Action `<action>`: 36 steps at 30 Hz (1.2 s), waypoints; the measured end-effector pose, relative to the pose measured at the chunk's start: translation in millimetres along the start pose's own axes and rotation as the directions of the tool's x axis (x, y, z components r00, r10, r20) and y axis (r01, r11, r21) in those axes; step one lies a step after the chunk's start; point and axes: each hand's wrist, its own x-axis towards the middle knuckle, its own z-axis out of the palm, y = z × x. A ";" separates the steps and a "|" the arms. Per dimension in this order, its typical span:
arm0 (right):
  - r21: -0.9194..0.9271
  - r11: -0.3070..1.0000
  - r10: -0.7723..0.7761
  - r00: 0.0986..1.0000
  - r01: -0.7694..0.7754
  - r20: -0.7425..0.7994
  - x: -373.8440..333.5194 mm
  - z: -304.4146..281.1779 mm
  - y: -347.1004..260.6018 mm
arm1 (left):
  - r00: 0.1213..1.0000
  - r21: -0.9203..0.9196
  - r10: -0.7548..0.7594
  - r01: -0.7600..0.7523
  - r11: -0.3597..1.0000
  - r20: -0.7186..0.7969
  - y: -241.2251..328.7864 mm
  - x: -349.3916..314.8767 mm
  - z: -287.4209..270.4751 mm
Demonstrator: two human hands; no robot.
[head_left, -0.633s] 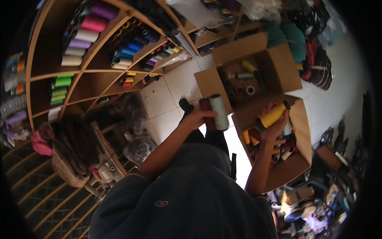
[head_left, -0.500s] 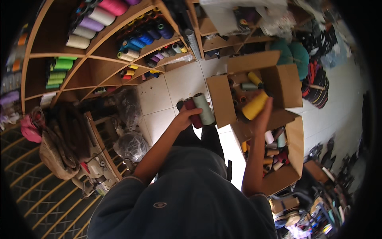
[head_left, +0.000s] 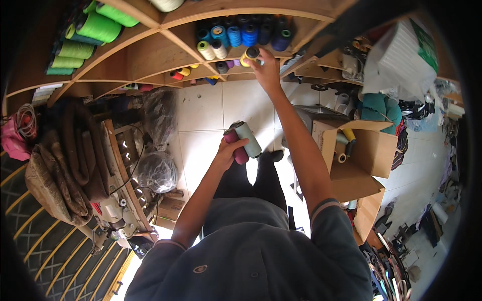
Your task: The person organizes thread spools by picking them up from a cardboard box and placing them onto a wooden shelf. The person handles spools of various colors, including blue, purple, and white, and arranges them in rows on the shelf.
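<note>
the work looks about midway, with thread cones both shelved and boxed. near 12 o'clock, the right hand (head_left: pixel 267 70) has its fingers closed around a yellow cone (head_left: pixel 246 60), held at the front of the wooden shelf (head_left: pixel 150 60); whether the cone touches the wood, i cannot tell. at the centre, the left hand (head_left: pixel 227 154) has its fingers wrapped about two cones side by side, a maroon cone (head_left: pixel 240 156) and a pale green cone (head_left: pixel 249 139), both tilted towards 11 o'clock and well apart from the shelf.

what seems done: blue cones (head_left: pixel 234 36) stand in a compartment at 12 o'clock, and bright green cones (head_left: pixel 99 27) lie grouped near 10 to 11 o'clock. what seems left: the three cones in the fingers, plus those in the upper carton (head_left: pixel 379 150) at 3 o'clock, where a boxed yellow cone (head_left: pixel 349 134) shows. the lower carton (head_left: pixel 370 210) at 4 o'clock is mostly hidden by its flaps and the right arm, so its remaining count is unclear.
</note>
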 end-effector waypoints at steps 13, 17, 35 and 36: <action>-0.145 0.989 -0.002 0.999 -0.005 -0.043 29.1 82.0 25.8 | 1.000 -0.031 0.008 -0.008 0.999 0.005 43.9 15.7 -54.2; -0.149 0.986 0.053 0.989 -0.073 -0.134 13.8 71.5 37.0 | 0.999 0.042 0.038 -0.039 0.998 0.038 51.8 29.5 -51.2; 0.365 0.826 0.413 0.902 -0.429 0.124 -35.0 5.2 28.6 | 0.978 0.382 0.181 -0.128 0.915 -0.107 80.9 97.5 -19.4; 0.349 0.848 0.406 0.912 -0.398 0.052 -24.9 10.0 29.7 | 0.981 0.399 0.167 -0.115 0.910 -0.100 77.4 95.7 -21.5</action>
